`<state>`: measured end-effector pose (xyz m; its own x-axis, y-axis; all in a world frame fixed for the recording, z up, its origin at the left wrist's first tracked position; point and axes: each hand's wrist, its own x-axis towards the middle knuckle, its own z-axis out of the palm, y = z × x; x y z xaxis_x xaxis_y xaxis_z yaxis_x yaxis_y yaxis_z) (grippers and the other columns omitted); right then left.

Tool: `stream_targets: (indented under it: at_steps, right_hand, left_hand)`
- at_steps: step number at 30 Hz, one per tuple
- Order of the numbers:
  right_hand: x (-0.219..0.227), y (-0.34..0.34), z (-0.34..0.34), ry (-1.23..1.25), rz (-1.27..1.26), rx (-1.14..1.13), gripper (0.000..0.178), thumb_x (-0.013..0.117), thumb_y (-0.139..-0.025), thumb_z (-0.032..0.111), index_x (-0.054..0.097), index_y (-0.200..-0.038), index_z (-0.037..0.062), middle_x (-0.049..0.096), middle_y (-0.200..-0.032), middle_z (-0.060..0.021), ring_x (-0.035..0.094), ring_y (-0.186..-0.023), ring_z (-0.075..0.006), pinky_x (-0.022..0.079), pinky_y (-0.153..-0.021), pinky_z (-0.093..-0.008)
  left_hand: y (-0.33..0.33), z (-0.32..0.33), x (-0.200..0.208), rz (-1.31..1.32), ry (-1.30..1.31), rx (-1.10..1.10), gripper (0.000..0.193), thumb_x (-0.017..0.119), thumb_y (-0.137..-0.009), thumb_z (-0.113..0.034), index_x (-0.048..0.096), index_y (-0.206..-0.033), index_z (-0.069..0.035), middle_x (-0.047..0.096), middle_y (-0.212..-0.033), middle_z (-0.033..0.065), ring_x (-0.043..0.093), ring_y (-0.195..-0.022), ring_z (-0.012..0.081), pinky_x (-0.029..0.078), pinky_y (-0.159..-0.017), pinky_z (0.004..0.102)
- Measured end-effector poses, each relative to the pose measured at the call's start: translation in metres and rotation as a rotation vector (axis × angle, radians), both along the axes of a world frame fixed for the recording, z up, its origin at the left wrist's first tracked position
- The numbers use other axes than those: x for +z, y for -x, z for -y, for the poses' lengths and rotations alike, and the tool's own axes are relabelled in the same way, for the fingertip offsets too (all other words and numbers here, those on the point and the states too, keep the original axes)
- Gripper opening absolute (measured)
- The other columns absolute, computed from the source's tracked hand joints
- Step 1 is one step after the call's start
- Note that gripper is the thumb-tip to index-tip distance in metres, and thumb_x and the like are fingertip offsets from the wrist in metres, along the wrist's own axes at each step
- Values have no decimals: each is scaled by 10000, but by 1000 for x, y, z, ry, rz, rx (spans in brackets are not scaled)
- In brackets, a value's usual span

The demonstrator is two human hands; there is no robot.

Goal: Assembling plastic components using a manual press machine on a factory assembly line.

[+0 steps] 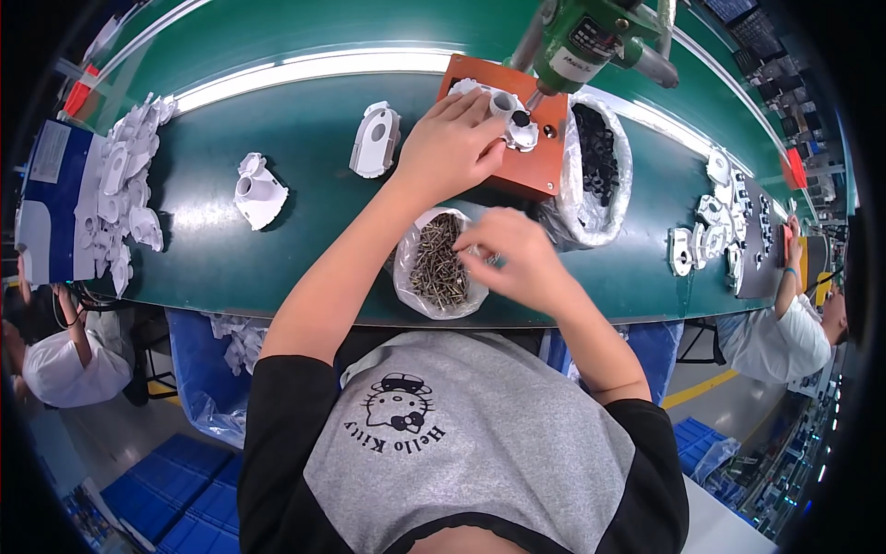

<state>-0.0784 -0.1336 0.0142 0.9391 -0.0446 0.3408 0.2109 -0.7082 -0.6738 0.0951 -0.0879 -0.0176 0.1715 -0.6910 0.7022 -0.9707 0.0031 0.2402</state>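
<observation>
My left hand (452, 148) grips a white plastic housing (503, 103) that sits on an orange fixture block (533, 171). A black round piece (520, 118) rests on the housing, close under the tip of a green machine head (583, 51). Nearer to me, my right hand (512, 254) is at the right rim of a plastic-lined bowl of screws (441, 268). Its thumb and forefinger are pinched over the screws; whatever they hold is too small to make out.
Right of the block stands a lined bag of black parts (595, 157). Two loose white housings (376, 138) lie to the left, before a heap of white housings (129, 185). More white parts (715, 222) lie at far right. People work at both sides; blue bins (208, 369) stand below.
</observation>
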Motion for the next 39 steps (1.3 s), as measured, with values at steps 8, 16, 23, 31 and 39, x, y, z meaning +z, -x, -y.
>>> stream_targets:
  at_steps: [8,16,23,31,39]
  right_hand:
    - [18,-3,64,-221,-21,-457,97,683,-790,51,661,-870,1,604,-748,-12,526,-669,-69,433,-622,-223]
    - [20,-39,114,-392,-170,-486,253,658,-806,177,675,-926,-45,646,-751,-55,558,-669,-98,449,-624,-246]
    - [20,-51,117,-364,-198,-460,261,666,-782,159,665,-912,-66,638,-813,-74,542,-628,-117,448,-600,-263]
    - [25,-51,117,-337,-265,-478,263,685,-776,166,662,-905,-62,626,-817,-65,543,-649,-115,444,-615,-258]
    - [22,-51,119,-307,-236,-437,259,689,-780,173,668,-910,-49,631,-784,-66,533,-644,-114,445,-619,-260]
  left_hand:
    - [2,-1,3,11,-21,12,213,607,-792,-215,623,-958,-82,623,-1123,189,599,-1057,329,429,-991,417]
    - [2,-1,4,-6,-18,-11,204,604,-796,-213,629,-951,-83,626,-1116,174,598,-1058,318,425,-996,416]
    - [2,-2,3,-12,-18,4,209,596,-794,-202,629,-958,-76,632,-1102,160,601,-1054,304,425,-999,422]
    - [2,-2,6,-22,-29,-11,203,596,-794,-197,629,-953,-74,634,-1093,153,602,-1054,297,427,-997,421]
    - [3,-2,6,-21,-22,-1,201,596,-792,-192,631,-950,-73,633,-1096,154,603,-1051,299,427,-997,419]
